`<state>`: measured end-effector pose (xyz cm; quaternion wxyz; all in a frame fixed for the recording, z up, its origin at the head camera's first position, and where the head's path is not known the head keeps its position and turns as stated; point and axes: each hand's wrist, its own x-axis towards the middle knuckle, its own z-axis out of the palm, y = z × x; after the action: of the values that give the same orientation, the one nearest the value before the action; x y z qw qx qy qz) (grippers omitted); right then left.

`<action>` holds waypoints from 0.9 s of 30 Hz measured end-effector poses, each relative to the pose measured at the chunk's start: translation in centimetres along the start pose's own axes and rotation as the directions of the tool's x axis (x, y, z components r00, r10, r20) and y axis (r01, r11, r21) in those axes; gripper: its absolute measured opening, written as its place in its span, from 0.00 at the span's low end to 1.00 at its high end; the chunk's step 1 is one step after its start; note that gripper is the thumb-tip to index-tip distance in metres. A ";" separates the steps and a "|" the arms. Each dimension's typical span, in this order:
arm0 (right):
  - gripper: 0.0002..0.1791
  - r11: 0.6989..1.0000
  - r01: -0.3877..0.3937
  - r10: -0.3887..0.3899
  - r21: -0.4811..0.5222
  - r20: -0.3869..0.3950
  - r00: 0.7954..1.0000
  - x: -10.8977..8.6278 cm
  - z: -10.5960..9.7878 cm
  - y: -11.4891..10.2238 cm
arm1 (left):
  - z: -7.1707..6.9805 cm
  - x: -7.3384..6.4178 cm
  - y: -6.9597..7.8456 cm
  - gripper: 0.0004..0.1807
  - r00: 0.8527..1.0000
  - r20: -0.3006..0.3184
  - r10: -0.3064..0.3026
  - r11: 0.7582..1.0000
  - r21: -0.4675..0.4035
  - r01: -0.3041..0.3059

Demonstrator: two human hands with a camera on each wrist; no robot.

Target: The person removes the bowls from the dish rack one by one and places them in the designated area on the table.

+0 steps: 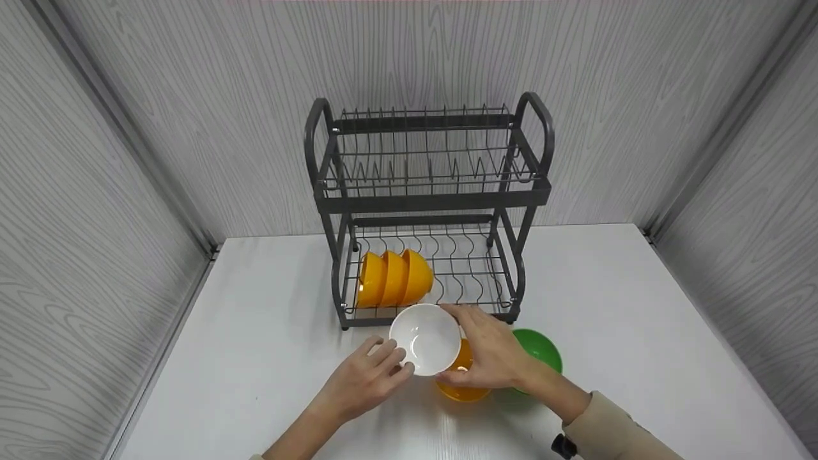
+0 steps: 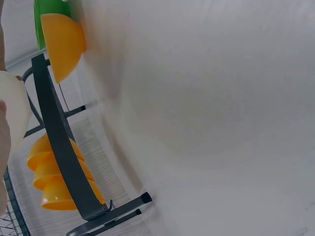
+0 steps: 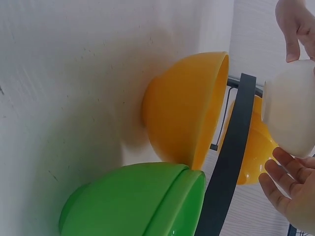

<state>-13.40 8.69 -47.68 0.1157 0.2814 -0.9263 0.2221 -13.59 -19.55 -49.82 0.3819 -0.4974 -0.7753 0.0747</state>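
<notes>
A white bowl [image 1: 424, 338] is held up between both hands in front of the dish rack, its inside showing in the head view. My right hand [image 1: 492, 348] grips its right side, fingers at the far rim and thumb at the near one. On the opposite side, my left hand [image 1: 367, 380] pinches the rim with curled fingers and thumb. Below the right hand an orange bowl [image 1: 464, 391] stands on the table, partly covered by hand and white bowl. Beside it are nested green bowls [image 3: 133, 201], partly behind the right forearm in the head view.
A black two-tier dish rack [image 1: 431, 203] stands behind the hands. Three orange bowls [image 1: 415, 278] lean in a row on edge at the left of its lower tier. The upper tier [image 1: 427, 153] has wire dividers. Pale panels [image 1: 255, 115] enclose the white table [image 1: 268, 332].
</notes>
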 end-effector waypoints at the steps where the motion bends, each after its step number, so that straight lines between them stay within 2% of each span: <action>1: 0.58 1.000 -0.004 0.004 0.003 0.004 1.000 0.0 0.0 0.0 | 0.0 0.0 0.0 0.15 1.000 0.001 0.002 1.000 -0.001 -0.002; 4: 0.58 1.000 -0.019 0.018 0.010 0.016 1.000 0.0 0.1 0.1 | 0.1 -0.1 0.0 0.12 1.000 0.004 0.008 1.000 -0.002 -0.008; 7: 0.58 1.000 -0.025 0.025 0.014 0.025 0.999 0.0 0.2 0.1 | 0.2 -0.2 0.0 0.05 1.000 -0.004 0.010 1.000 -0.004 -0.010; 10: 0.59 1.000 -0.010 0.010 0.014 0.031 0.999 0.0 0.4 0.2 | 0.3 -0.3 0.0 0.09 1.000 -0.014 0.013 1.000 -0.008 -0.014; 13: 0.59 1.000 0.015 -0.015 0.010 0.036 0.999 0.1 0.5 0.2 | 0.3 -0.5 0.1 0.04 1.000 -0.014 0.014 1.000 -0.015 -0.014; 17: 0.59 1.000 0.029 -0.029 0.009 0.043 0.999 0.1 0.7 0.2 | 0.3 -0.7 0.1 0.14 1.000 -0.003 0.013 1.000 -0.023 -0.013; 22: 0.59 1.000 0.025 -0.024 -0.016 0.064 0.998 0.2 0.7 0.3 | 0.3 -0.9 0.1 0.12 1.000 0.006 0.012 1.000 -0.020 -0.012; 27: 0.59 0.998 0.025 -0.020 -0.056 0.080 0.997 0.1 0.4 0.6 | 0.2 -0.9 0.3 0.16 0.999 0.037 0.004 1.000 -0.009 -0.004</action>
<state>-13.92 8.91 -48.21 0.0891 0.2971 -0.9329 0.1831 -13.34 -20.08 -50.58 0.3651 -0.4993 -0.7816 0.0811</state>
